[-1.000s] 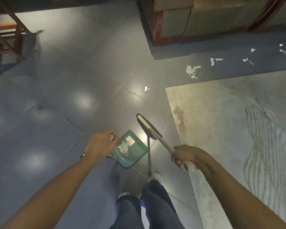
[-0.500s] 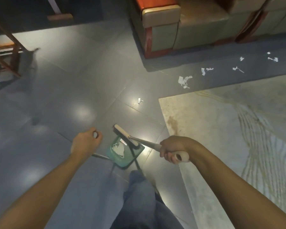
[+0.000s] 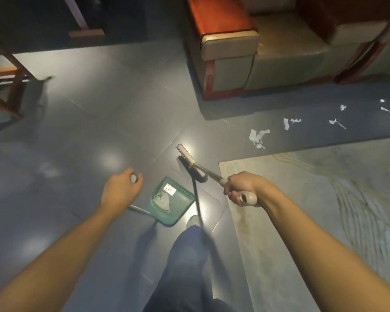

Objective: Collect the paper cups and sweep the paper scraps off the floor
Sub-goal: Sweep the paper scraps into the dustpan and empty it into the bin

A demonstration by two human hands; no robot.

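grey tiles run under me, glossy with light spots, and my left hand (image 3: pixel 119 190) is curled round the top end of the dustpan handle (image 3: pixel 139 210), fingers (image 3: pixel 137 181) closed over its pale cap. green dustpan (image 3: pixel 169 202) sits low by my feet, between my two arms, with a crumpled wad of paper (image 3: pixel 161 200) inside it and a small label near its back wall. my right hand (image 3: pixel 242 189) grips the pale handle of the broom (image 3: pixel 212 174), fingers wrapped tight about it, the grip's end poking out below my palm. broom head (image 3: pixel 190 162) is tilted, bristles to the left, just beyond the dustpan's open edge; whether it touches the floor i cannot tell. paper scraps (image 3: pixel 258 136) lie on the floor (image 3: pixel 81 122) ahead and to the right, near the edge of the pale rug (image 3: pixel 313 199), the biggest cluster nearest the broom and smaller bits (image 3: pixel 336 123) strung out further right in front of the sofa (image 3: pixel 257 52). my leg in blue jeans (image 3: pixel 189 266) comes up the middle, a shoe tip (image 3: pixel 193 221) just beside the dustpan. wooden furniture legs (image 3: pixel 7 86) stand off at the left. no paper cups show anywhere i can see.
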